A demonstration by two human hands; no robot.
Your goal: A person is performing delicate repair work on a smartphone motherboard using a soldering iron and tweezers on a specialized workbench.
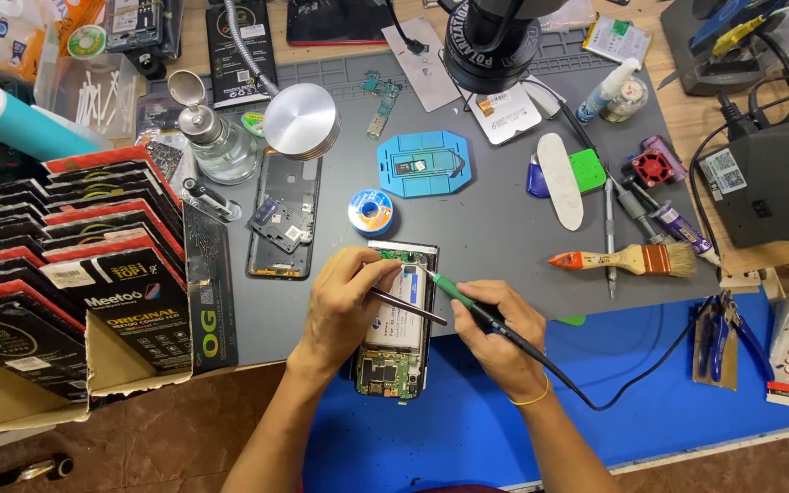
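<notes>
Opened black smartphone with exposed white battery and green circuit board lying on the grey mat of the desk, straddling the blue mat edge. Soldering at the upper end of the board judged to be in progress. Left hand closed on slim metal tweezers; right hand clamped on green-handled soldering iron, tip touching near the top edge. Calling next for steady tip contact and a firm tweezer hold. Counting: one iron, one tweezers, one blue solder spool, one second opened phone frame, one orange-handled brush.
</notes>
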